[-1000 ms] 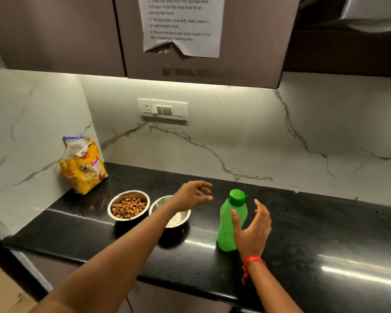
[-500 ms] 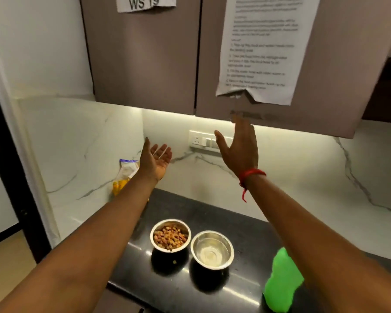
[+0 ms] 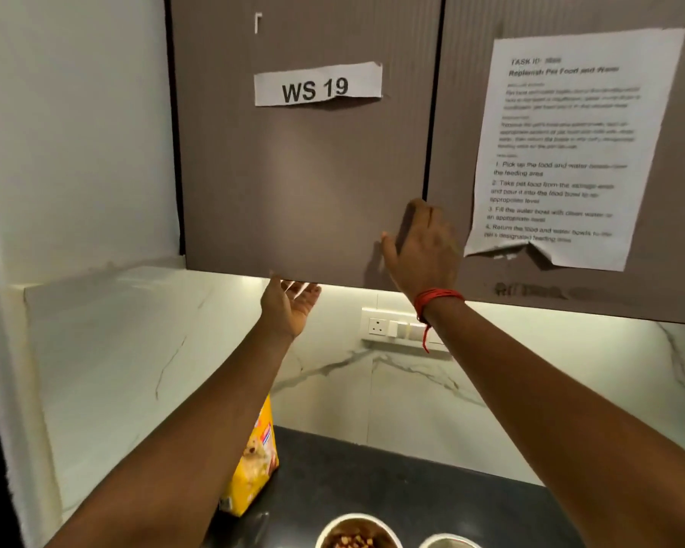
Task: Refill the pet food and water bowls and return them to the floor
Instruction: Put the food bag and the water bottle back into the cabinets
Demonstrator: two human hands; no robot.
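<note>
Both arms reach up toward the brown wall cabinet door (image 3: 305, 172). My left hand (image 3: 291, 302) is palm-up with its fingertips under the door's bottom edge. Flat against the door's right edge lies my right hand (image 3: 420, 251), a red thread around its wrist. Neither hand holds anything. At the bottom edge, the steel food bowl (image 3: 358, 533) with brown kibble stands on the black counter (image 3: 432, 480); only the rim of the water bowl (image 3: 449, 541) shows to its right. The yellow pet food bag (image 3: 254, 464) leans by the left wall, partly behind my left arm.
A "WS 19" label (image 3: 317, 87) is stuck on the left cabinet door and a printed task sheet (image 3: 562, 152) on the right door. A white switch and socket panel (image 3: 400, 328) sits on the marble backsplash. A white wall closes the left side.
The view tilted up further. Both hands rose from mid-air to the cabinet door. The green bottle has dropped out of view and the bowls slid to the bottom edge.
</note>
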